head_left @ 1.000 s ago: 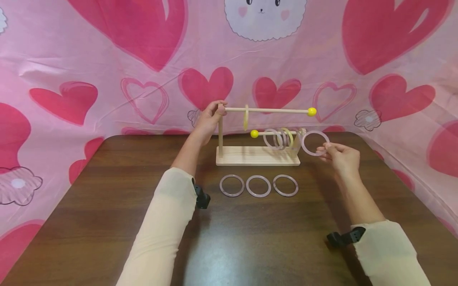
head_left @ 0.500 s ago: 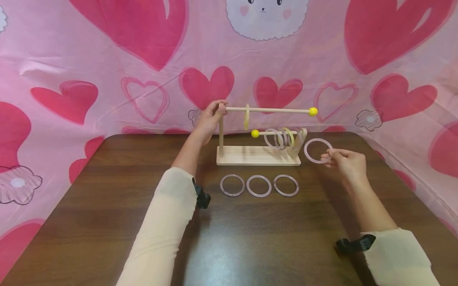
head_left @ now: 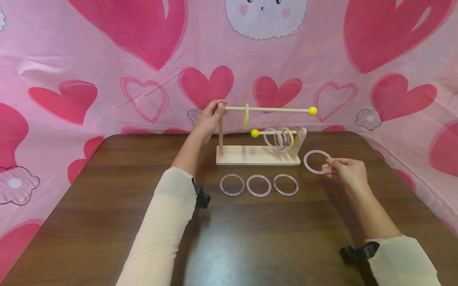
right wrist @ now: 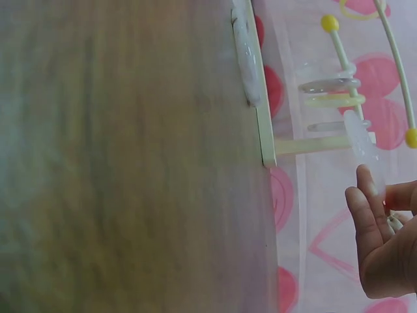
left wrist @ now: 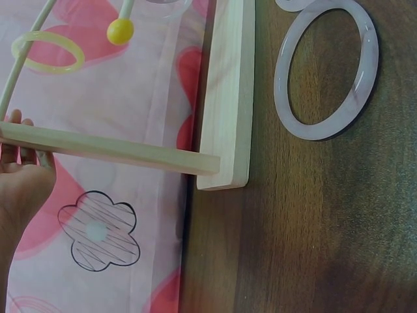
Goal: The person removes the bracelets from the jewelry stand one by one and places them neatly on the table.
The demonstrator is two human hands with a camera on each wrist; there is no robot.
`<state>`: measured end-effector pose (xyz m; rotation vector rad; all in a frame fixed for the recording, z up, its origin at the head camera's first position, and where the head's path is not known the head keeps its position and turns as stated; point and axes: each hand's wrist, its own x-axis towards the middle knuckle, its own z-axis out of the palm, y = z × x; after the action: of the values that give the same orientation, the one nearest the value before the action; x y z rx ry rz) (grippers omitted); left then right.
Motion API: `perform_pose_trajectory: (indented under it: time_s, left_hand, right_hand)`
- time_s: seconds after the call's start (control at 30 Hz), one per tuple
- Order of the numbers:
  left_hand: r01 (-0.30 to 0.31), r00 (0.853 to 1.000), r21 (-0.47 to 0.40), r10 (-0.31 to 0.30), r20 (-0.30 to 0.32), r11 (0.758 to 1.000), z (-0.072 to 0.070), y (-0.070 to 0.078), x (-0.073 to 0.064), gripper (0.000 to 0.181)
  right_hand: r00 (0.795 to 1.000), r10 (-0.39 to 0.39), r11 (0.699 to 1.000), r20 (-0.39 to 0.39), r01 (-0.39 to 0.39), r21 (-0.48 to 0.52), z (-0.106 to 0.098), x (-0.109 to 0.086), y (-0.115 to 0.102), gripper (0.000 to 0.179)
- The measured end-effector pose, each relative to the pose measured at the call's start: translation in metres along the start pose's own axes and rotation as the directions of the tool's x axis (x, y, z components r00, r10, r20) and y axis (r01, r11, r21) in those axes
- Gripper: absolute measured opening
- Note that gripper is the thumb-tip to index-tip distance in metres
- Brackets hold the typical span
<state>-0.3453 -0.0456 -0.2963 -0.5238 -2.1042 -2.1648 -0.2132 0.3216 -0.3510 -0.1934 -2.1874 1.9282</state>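
My left hand (head_left: 206,124) grips the top of the left post (head_left: 220,135) of a wooden bangle stand (head_left: 257,156). In my right hand (head_left: 348,174), a pale lilac bangle (head_left: 305,162) is pinched between thumb and fingers, to the right of the stand's base. A yellow bangle (head_left: 246,122) hangs on the upper rod (head_left: 280,110) near the left post. Several lilac and yellow bangles (right wrist: 335,100) hang on the shorter lower rod (right wrist: 337,47). In the left wrist view, the post (left wrist: 111,147) crosses in front of my fingers (left wrist: 27,156).
Three lilac bangles lie in a row in front of the stand: left (head_left: 221,186), middle (head_left: 248,186) and right (head_left: 297,186). Yellow balls cap the upper rod (head_left: 313,111) and lower rod (head_left: 254,133). Behind the brown table (head_left: 250,234) hangs a pink heart-patterned cloth (head_left: 118,51).
My right hand has lowered the lilac bangle and drawn it slightly right, away from the stand's right post. My left hand stays on the left post.
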Motion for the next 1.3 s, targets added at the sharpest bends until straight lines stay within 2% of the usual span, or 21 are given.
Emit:
perform_pose_trajectory:
  time_s: [0.1,0.3,0.5,0.93,1.3]
  left_hand:
    - [-0.001,1.000,-0.001,0.001,0.001,1.000,0.000,0.000,0.000,0.035]
    - [0.006,1.000,0.001,-0.006,0.001,1.000,0.000,0.000,0.000,0.036]
    - [0.003,1.000,0.005,-0.003,-0.002,1.000,0.000,0.000,0.000,0.035]
    - [0.004,1.000,0.008,-0.004,-0.001,1.000,0.000,0.001,0.000,0.035]
    - [-0.016,1.000,-0.004,0.016,0.001,1.000,0.000,-0.001,0.001,0.035]
  right_hand:
    - [1.000,0.002,0.999,0.001,-0.002,-0.046,-0.001,0.000,0.002,0.015]
    - [1.000,0.020,0.995,0.016,-0.019,-0.102,-0.002,-0.001,0.006,0.029]
    - [0.999,0.036,0.985,0.020,-0.032,-0.170,-0.003,-0.003,0.010,0.035]
    - [0.992,0.119,0.969,0.051,-0.105,-0.222,-0.006,-0.008,0.016,0.039]
    - [0.984,0.151,0.955,0.093,-0.121,-0.271,-0.010,-0.010,0.024,0.040]
